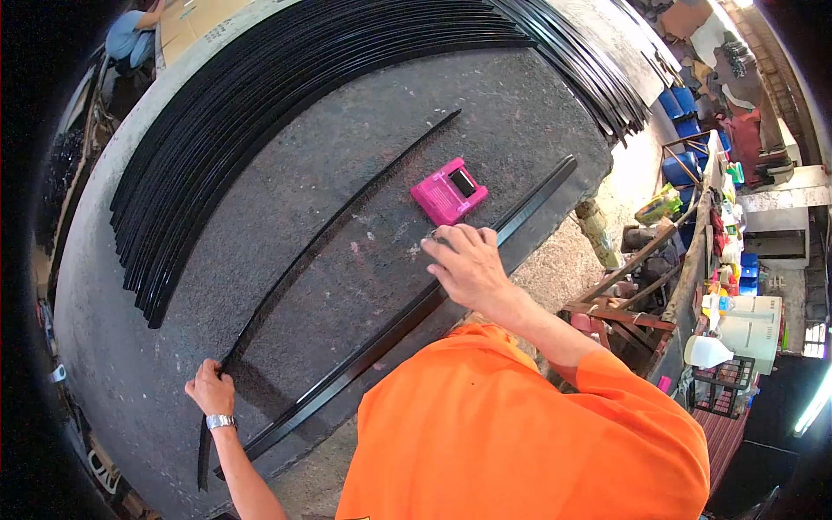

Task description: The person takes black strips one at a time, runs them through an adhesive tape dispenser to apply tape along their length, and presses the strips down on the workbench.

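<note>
Showing at the far left edge, a person in blue (130,39) is beside a sheet of brown cardboard (192,24). Next, a broad row of glossy black strips (221,143) lies side by side along the far and left parts of the dark worktable (286,178), curving in the wide view. Nearer, on the left, the left hand (211,388), with a metal watch (221,421) at its wrist, grasps a thin black strip (327,228) between thumb and fingers. This strip runs from the near left, past the hand, toward the middle of the tabletop, its far end pointing right. To its right, a thicker black length (390,338) lies along the table's near side. A pink box (449,192) with a dark window rests between the two. Just on its near side, the right hand (472,270) hovers with bent fingers, covering part of the thicker length; whether it grips anything small I cannot tell. The orange shirt (520,425) fills the near right. Farther right stand a wooden frame (624,312), blue containers (685,165) and a white jug (707,351).
</note>
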Motion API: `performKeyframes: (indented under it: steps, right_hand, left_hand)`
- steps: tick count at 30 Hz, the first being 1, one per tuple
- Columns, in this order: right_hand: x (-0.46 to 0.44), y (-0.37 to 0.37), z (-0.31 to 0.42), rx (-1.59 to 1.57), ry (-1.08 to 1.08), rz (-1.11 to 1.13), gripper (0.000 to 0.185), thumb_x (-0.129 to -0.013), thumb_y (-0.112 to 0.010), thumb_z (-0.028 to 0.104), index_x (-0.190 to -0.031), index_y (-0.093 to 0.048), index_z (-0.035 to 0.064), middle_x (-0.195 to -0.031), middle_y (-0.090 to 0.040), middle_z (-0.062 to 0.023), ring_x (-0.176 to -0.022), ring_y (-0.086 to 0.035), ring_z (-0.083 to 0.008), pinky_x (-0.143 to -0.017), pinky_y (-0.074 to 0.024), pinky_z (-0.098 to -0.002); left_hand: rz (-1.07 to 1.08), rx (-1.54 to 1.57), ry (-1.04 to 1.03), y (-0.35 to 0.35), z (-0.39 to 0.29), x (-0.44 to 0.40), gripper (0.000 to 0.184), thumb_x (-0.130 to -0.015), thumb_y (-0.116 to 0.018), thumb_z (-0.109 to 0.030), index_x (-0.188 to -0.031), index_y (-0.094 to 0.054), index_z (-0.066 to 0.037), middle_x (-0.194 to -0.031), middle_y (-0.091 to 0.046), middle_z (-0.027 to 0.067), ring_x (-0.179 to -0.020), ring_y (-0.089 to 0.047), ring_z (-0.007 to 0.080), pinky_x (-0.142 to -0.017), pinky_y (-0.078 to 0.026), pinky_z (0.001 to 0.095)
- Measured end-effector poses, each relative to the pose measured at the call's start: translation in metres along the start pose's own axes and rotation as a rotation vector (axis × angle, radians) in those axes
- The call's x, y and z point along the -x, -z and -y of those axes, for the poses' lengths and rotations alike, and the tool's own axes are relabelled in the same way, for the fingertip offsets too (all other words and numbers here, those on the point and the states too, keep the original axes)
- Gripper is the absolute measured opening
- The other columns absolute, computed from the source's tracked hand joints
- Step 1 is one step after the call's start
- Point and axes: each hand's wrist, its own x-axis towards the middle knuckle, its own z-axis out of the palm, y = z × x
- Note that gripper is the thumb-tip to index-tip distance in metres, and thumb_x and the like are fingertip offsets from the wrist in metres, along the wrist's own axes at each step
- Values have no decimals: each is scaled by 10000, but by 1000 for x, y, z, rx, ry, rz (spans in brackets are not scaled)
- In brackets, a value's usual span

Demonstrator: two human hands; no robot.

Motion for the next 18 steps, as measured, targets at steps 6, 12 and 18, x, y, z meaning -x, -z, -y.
performKeyframes:
  steps: [6, 12, 18]
  right_hand:
    - [1, 31, -75, 42, -93, -53, 418, -824, -758, 187, -1228, -662, 147, -1159, -619, -42, -1104, -585, -248, -899, -378, -454]
    - [-7, 43, -162, 38, -122, -61, 407, -846, -743, 149, -1246, -665, 144, -1151, -626, -48, -1092, -594, -249, -905, -384, -460]
    - [-28, 39, -229, 19, -70, -51, 385, -857, -722, 107, -1237, -677, 149, -1092, -633, -40, -1039, -610, -235, -886, -389, -439]
  left_hand:
    - [-23, 31, -65, 10, -89, -44, 190, -777, -688, -126, -962, -641, -119, -930, -706, 53, -936, -668, 266, -892, -385, 445]
    - [-40, 39, -149, 23, -195, -86, 163, -788, -695, -139, -941, -643, -117, -936, -708, 52, -946, -668, 268, -888, -384, 437]
    - [-15, 67, -165, 20, -270, -118, 163, -790, -704, -146, -942, -649, -126, -926, -713, 45, -940, -676, 267, -861, -387, 444]
